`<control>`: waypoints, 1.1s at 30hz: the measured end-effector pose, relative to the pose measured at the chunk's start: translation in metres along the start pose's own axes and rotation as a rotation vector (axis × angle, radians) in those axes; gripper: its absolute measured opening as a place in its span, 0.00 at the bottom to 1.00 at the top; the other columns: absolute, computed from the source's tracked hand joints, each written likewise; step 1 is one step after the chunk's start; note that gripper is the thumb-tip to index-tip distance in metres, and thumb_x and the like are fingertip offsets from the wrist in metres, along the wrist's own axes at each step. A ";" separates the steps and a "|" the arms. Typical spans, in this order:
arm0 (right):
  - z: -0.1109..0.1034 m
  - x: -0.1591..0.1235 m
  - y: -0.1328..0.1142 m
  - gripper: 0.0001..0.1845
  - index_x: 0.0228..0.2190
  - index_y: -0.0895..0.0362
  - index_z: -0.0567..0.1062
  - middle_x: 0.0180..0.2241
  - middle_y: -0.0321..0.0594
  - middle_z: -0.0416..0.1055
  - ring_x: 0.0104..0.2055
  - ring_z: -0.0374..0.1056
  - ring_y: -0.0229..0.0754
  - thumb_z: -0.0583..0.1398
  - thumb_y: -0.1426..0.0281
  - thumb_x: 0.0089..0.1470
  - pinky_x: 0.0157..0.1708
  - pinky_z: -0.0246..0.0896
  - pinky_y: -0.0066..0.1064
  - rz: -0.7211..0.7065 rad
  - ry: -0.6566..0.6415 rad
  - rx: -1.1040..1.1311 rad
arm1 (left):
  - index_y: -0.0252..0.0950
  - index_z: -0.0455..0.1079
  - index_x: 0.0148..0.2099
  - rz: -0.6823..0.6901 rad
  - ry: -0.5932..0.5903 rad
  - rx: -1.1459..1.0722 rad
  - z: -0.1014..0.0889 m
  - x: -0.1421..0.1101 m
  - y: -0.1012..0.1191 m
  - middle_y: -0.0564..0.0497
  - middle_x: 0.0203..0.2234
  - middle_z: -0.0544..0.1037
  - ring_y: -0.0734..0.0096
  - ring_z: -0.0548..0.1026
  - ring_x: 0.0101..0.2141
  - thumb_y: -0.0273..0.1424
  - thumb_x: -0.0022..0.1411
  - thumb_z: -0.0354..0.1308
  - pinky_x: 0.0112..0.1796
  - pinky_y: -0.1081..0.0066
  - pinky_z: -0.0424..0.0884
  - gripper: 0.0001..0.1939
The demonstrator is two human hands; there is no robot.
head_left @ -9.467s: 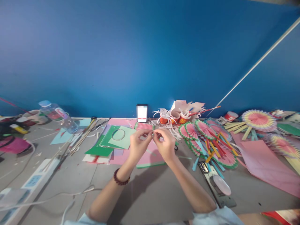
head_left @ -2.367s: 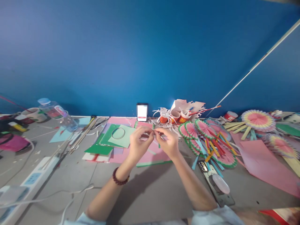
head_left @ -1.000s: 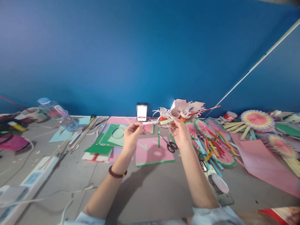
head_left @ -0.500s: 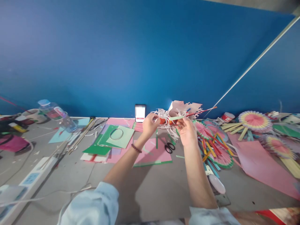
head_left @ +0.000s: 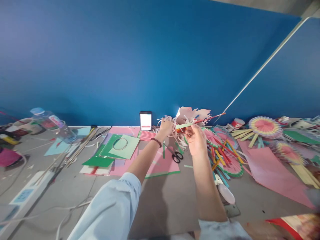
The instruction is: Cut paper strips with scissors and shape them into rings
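Observation:
My right hand (head_left: 196, 139) pinches a pale green paper strip (head_left: 184, 126) between thumb and fingers, held up above the table. Farther back, my left hand (head_left: 166, 127) is stretched out to the white paper shreds (head_left: 168, 118) by the wall. Its fingertips are hidden by the hand itself, so whether they grip anything is unclear. Behind the strip stands a torn-edged pale pink paper piece (head_left: 186, 114). Black-handled scissors (head_left: 177, 157) lie on the table between my forearms, next to pink paper sheets (head_left: 163, 163).
A phone (head_left: 145, 121) leans on the blue wall. Green sheets (head_left: 98, 161) with a wire ring (head_left: 120, 144) lie left. Folded paper fans (head_left: 266, 126) and a pink sheet (head_left: 272, 173) spread right. A plastic bottle (head_left: 53, 121) and a power strip (head_left: 27, 193) are far left.
My left hand has reached forward and right, from beside the strip to the white shreds. The right hand still holds the green strip. The view has shifted slightly right.

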State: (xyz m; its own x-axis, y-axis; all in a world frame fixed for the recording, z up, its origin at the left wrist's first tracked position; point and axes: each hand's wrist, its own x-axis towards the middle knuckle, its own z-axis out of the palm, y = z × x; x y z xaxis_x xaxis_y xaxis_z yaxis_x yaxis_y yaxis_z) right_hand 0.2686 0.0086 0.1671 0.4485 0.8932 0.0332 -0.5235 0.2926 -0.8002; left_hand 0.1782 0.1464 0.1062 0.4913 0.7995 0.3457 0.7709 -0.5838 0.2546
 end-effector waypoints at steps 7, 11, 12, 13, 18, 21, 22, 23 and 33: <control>-0.002 0.000 0.008 0.14 0.25 0.57 0.72 0.22 0.32 0.72 0.20 0.63 0.30 0.68 0.63 0.38 0.18 0.55 0.22 -0.041 -0.046 -0.054 | 0.35 0.72 0.40 -0.045 0.319 -0.186 -0.019 -0.008 -0.001 0.44 0.42 0.77 0.61 0.70 0.48 0.23 0.63 0.47 0.53 0.60 0.58 0.12; -0.003 0.001 0.014 0.13 0.27 0.57 0.72 0.22 0.33 0.72 0.19 0.60 0.30 0.66 0.62 0.42 0.18 0.54 0.23 -0.200 0.000 -0.181 | 0.34 0.72 0.40 -0.235 0.602 -0.696 -0.027 -0.034 0.009 0.45 0.38 0.78 0.66 0.74 0.40 0.22 0.62 0.45 0.43 0.66 0.68 0.14; -0.003 0.001 0.016 0.13 0.27 0.57 0.72 0.22 0.33 0.72 0.18 0.60 0.30 0.65 0.61 0.43 0.18 0.54 0.24 -0.242 0.016 -0.226 | 0.34 0.72 0.40 -0.261 0.646 -0.791 -0.030 -0.045 0.012 0.45 0.36 0.78 0.67 0.75 0.39 0.23 0.62 0.45 0.40 0.67 0.69 0.13; -0.003 0.001 0.017 0.14 0.28 0.58 0.72 0.22 0.33 0.72 0.18 0.60 0.31 0.65 0.60 0.44 0.18 0.54 0.24 -0.276 0.025 -0.276 | 0.35 0.71 0.40 -0.251 0.678 -0.834 -0.033 -0.057 0.016 0.46 0.36 0.78 0.67 0.75 0.38 0.24 0.61 0.47 0.40 0.68 0.69 0.12; -0.003 -0.002 0.022 0.15 0.30 0.58 0.73 0.23 0.36 0.73 0.20 0.63 0.34 0.62 0.58 0.47 0.20 0.57 0.26 -0.337 -0.029 -0.449 | 0.37 0.72 0.33 -0.092 0.706 -0.747 -0.059 -0.116 0.029 0.50 0.30 0.76 0.68 0.74 0.36 0.20 0.57 0.49 0.39 0.68 0.69 0.12; -0.001 -0.007 0.023 0.14 0.30 0.57 0.73 0.25 0.38 0.75 0.23 0.67 0.37 0.62 0.59 0.47 0.21 0.60 0.27 -0.294 -0.109 -0.504 | 0.37 0.72 0.37 -0.055 0.629 -0.724 -0.075 -0.137 0.028 0.50 0.32 0.76 0.68 0.74 0.36 0.20 0.58 0.48 0.38 0.68 0.70 0.13; 0.001 -0.009 0.023 0.14 0.30 0.57 0.73 0.25 0.39 0.75 0.24 0.68 0.38 0.62 0.59 0.47 0.21 0.60 0.27 -0.269 -0.147 -0.537 | 0.38 0.71 0.42 -0.038 0.610 -0.685 -0.078 -0.142 0.026 0.49 0.35 0.76 0.67 0.74 0.38 0.22 0.59 0.50 0.40 0.67 0.70 0.12; 0.002 -0.011 0.024 0.13 0.30 0.57 0.73 0.25 0.39 0.75 0.25 0.68 0.39 0.62 0.59 0.48 0.22 0.61 0.28 -0.247 -0.187 -0.575 | 0.38 0.70 0.46 -0.022 0.587 -0.638 -0.081 -0.145 0.023 0.48 0.38 0.75 0.66 0.74 0.39 0.24 0.59 0.53 0.41 0.65 0.70 0.13; 0.012 -0.026 0.033 0.11 0.29 0.56 0.73 0.25 0.38 0.73 0.27 0.69 0.40 0.60 0.61 0.50 0.25 0.62 0.27 -0.141 -0.400 -0.686 | 0.39 0.72 0.43 0.046 0.563 -0.341 -0.076 -0.151 0.000 0.46 0.36 0.78 0.61 0.75 0.39 0.33 0.61 0.58 0.40 0.61 0.70 0.08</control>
State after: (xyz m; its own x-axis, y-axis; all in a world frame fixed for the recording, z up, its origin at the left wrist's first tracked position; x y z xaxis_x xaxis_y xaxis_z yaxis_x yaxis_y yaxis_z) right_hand 0.2306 -0.0007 0.1471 0.1155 0.9561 0.2694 0.1390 0.2530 -0.9574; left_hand 0.0735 0.0147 0.1226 0.1625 0.6305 0.7590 0.5371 -0.7018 0.4680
